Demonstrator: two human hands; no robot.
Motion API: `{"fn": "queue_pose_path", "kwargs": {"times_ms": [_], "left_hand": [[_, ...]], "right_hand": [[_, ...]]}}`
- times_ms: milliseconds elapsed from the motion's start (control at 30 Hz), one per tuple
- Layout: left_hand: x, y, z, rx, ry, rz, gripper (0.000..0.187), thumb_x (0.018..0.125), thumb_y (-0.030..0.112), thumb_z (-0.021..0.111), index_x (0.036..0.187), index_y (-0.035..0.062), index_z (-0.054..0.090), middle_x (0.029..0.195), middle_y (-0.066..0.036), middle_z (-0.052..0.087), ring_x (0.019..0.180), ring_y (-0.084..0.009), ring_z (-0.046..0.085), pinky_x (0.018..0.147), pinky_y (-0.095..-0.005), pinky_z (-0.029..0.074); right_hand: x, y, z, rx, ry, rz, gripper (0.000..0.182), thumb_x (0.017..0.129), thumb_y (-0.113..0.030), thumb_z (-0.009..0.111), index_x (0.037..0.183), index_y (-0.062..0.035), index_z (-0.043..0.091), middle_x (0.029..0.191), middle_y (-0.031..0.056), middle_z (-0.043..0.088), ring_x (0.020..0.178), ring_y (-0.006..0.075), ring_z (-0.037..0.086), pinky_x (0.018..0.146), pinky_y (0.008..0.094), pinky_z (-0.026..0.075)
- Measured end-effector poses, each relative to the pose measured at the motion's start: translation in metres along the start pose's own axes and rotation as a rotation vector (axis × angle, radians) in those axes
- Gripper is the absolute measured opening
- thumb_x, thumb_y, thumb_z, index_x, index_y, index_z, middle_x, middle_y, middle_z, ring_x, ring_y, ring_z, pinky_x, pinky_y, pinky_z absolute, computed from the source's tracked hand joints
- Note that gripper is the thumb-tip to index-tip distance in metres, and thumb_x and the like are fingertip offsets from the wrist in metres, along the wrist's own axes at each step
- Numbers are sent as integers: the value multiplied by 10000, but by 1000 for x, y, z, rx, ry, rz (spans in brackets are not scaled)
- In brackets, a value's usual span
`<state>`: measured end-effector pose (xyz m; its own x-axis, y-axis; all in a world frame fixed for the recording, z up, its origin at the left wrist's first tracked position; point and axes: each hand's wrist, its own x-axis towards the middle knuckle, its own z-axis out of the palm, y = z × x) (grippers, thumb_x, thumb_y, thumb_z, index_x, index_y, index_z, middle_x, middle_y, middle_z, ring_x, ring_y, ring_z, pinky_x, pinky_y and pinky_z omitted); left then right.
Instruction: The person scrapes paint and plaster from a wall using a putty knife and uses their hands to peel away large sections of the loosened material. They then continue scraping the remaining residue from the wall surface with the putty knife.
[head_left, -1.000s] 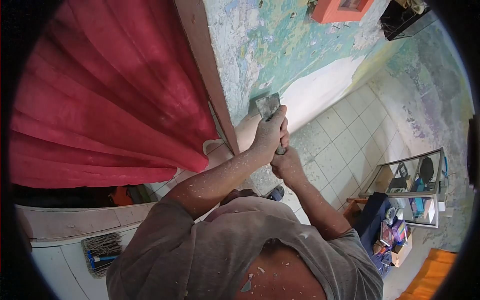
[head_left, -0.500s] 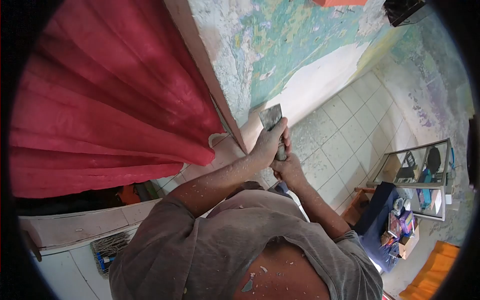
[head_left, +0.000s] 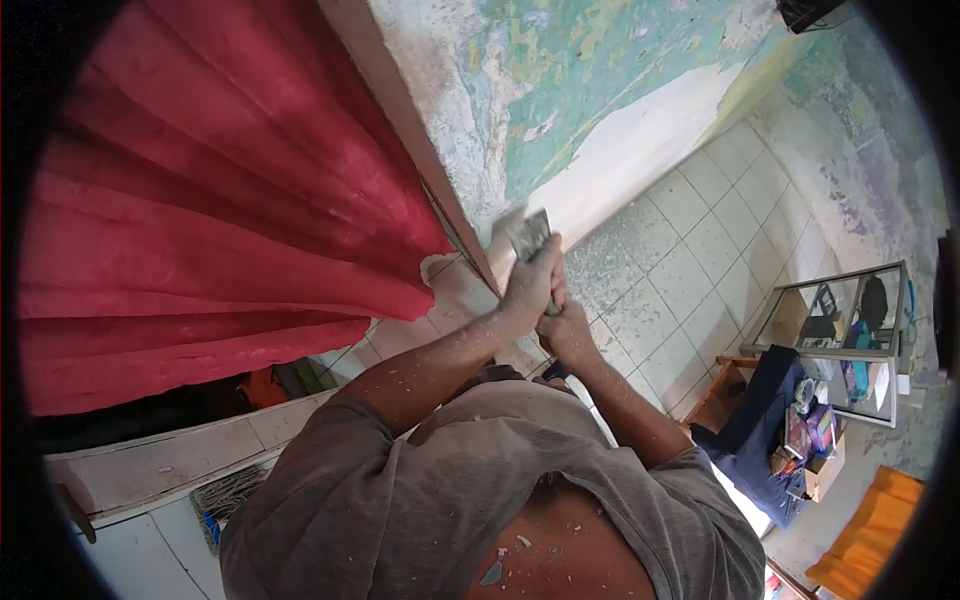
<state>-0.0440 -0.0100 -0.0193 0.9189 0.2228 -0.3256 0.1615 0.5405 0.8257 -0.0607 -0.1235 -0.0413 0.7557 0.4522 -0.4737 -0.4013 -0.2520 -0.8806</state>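
Observation:
A flat metal scraper (head_left: 530,234) has its blade against or close to the lower part of the peeling wall (head_left: 570,100), beside the door frame; the blade is slightly blurred. My left hand (head_left: 533,280) is closed round the scraper near the blade, with the fingers on its right side. Just below and to the right, my right hand (head_left: 568,328) is wrapped round the end of the handle, which is mostly hidden. Pale flakes stick to both forearms.
A red curtain (head_left: 230,220) hangs at the left beside the door frame (head_left: 410,130). Dust and chips lie on the tiled floor (head_left: 670,290). At the right stand a glass cabinet (head_left: 840,340) and a dark cloth (head_left: 750,420) with small boxes near it.
Both hands and the scraper have shifted slightly left. The scraper blade has tilted and is nearer the door frame. The camera view has moved a little.

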Motion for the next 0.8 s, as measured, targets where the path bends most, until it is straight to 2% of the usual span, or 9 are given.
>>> {"fn": "queue_pose_path", "kwargs": {"times_ms": [67,200,267,300,367,533,633,733,800], "left_hand": [[-1,-11,-2,44,5,-63,454,1000,377,553,637,130,436,501,-4,416,431,-161,462,447,-299,391],[39,54,-1,-241,-214,87,445,1009,295,550,615,129,426,479,11,391,367,-148,422,350,-296,330],[32,67,7,-164,-192,134,450,1007,295,554,610,131,422,480,9,397,372,-143,429,351,-293,333],[29,69,14,-94,-181,167,454,1005,295,558,604,134,418,480,8,403,378,-137,436,351,-290,337],[8,36,19,-41,-90,131,460,1004,304,561,601,137,415,484,9,402,379,-134,432,350,-291,335],[19,50,10,110,-15,140,453,1021,417,482,660,148,434,480,12,392,353,-154,415,381,-311,373],[33,74,17,23,-157,168,456,1025,416,474,661,144,433,487,14,398,360,-152,412,382,-311,357],[18,42,14,-215,-321,119,444,999,346,565,633,132,434,495,14,377,410,-158,445,419,-316,399],[-1,15,15,-10,-43,-49,450,1002,365,548,646,117,429,501,7,386,422,-166,453,431,-324,411]], "right_hand": [[7,0,2,86,33,-69,162,761,-140,676,742,-5,590,561,11,520,455,112,482,438,298,328],[31,-68,6,-245,32,-278,374,813,-325,650,943,25,630,723,204,625,658,262,627,633,399,486],[53,-55,-1,-599,105,-907,370,826,-339,646,951,9,644,687,196,626,643,286,638,620,402,488],[49,-52,-4,-601,107,-913,370,826,-339,646,951,9,644,687,196,626,643,286,638,620,402,488],[24,-34,-6,-194,28,-128,194,768,-130,665,909,3,646,693,45,609,606,130,566,501,300,429],[30,-32,4,-410,169,-260,183,774,-166,669,879,-20,635,647,32,603,569,130,556,497,281,410],[27,-86,-5,-493,-55,-363,330,881,-265,598,1123,-44,639,823,254,635,747,444,632,664,436,498],[15,-52,-10,-475,63,-345,400,885,-280,597,1226,-73,578,835,255,624,759,443,626,664,452,494],[12,-28,-12,-644,-17,-304,479,878,-279,605,1308,-88,510,889,264,630,809,437,633,677,467,493]]}}
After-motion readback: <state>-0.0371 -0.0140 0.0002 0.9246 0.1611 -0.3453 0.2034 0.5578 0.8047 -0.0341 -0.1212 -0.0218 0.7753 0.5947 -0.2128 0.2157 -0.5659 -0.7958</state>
